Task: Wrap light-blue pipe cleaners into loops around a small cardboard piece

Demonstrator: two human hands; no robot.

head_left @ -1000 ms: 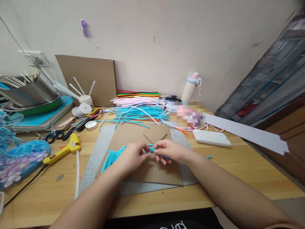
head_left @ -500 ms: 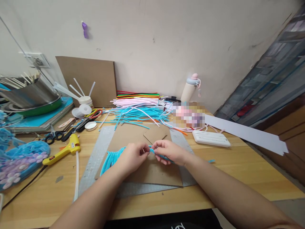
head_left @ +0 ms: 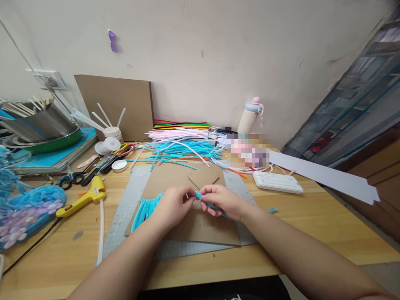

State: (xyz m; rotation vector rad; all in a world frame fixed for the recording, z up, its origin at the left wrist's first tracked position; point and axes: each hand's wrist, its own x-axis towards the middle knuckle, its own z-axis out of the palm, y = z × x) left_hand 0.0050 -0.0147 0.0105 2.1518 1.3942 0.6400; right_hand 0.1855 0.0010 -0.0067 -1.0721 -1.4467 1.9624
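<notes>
Blue fuzzy pipe cleaners [head_left: 146, 208] hang side by side in a fringe over the cardboard sheet [head_left: 212, 227], partly behind my left forearm. My left hand [head_left: 176, 204] pinches the blue strand at the fringe's right end, thumb against fingers. Just right of it, my right hand [head_left: 220, 201] is closed on a blue pipe cleaner, whose tail passes under the wrist and shows again beyond the forearm. A short blue piece is visible between the two sets of fingertips. The exact twist there is hidden by the fingers.
A grey cutting mat [head_left: 125, 208] lies under the cardboard. On the left are a yellow glue gun [head_left: 84, 198], scissors [head_left: 71, 178] and a blue flowered piece [head_left: 31, 216]. Loose blue pipe cleaners [head_left: 184, 150] lie behind. To the right are a white power strip [head_left: 277, 182] and a bottle [head_left: 249, 116].
The right hand has shifted very slightly right, and more of the blue strand shows between the fingertips. The pipe cleaner's tail end beyond the right forearm has moved a little left and up.
</notes>
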